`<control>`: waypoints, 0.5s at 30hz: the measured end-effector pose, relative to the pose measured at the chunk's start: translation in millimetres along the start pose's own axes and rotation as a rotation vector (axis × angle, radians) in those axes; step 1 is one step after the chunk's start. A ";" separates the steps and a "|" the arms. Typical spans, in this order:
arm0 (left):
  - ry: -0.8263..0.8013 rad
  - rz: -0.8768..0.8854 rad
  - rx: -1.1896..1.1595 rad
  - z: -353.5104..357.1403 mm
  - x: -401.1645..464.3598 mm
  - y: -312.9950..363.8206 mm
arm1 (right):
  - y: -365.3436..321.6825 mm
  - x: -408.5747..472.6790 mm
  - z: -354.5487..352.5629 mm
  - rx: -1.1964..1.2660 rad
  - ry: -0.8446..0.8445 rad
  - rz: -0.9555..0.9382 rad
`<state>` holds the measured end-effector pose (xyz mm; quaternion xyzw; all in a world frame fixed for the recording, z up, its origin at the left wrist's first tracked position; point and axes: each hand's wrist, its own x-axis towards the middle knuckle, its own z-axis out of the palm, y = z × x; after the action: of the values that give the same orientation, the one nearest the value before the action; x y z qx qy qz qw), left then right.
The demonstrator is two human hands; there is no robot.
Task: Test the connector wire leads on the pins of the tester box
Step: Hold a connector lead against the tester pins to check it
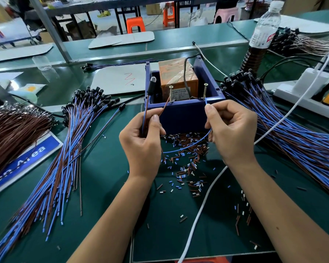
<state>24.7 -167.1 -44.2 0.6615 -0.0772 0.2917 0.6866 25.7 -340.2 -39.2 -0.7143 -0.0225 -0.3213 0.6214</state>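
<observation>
You're working under bright, even overhead light — shadows staying soft, edges bowing with wide-angle distortion, background slightly blurring.

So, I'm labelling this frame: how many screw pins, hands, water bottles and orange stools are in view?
Screw pins: 2
Hands: 2, left hand, right hand
Water bottles: 1
Orange stools: 2
Total: 7

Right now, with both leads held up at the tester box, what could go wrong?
1. The brown lead from the left hand meets the left screw pin only at its tip, so it could slip off.
2. The blue lead sags in a loop below the right hand and could drag the cut insulation bits around.
</observation>
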 end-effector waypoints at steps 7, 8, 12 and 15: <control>-0.007 0.004 0.008 -0.6 0.2 0.8 | 0.1 0.1 0.3 -0.011 0.007 0.002; -0.011 0.005 0.010 -0.5 0.4 0.9 | 0.1 0.5 0.2 -0.012 0.009 0.001; -0.032 0.008 0.025 0.8 1.4 0.6 | 0.5 1.4 0.9 -0.020 0.019 -0.004; -0.050 0.015 0.042 2.2 2.3 0.4 | 0.7 1.4 1.0 -0.029 0.023 -0.009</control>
<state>27.0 -168.5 -42.4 0.6822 -0.0935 0.2818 0.6682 27.5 -340.0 -39.2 -0.7193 -0.0140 -0.3327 0.6097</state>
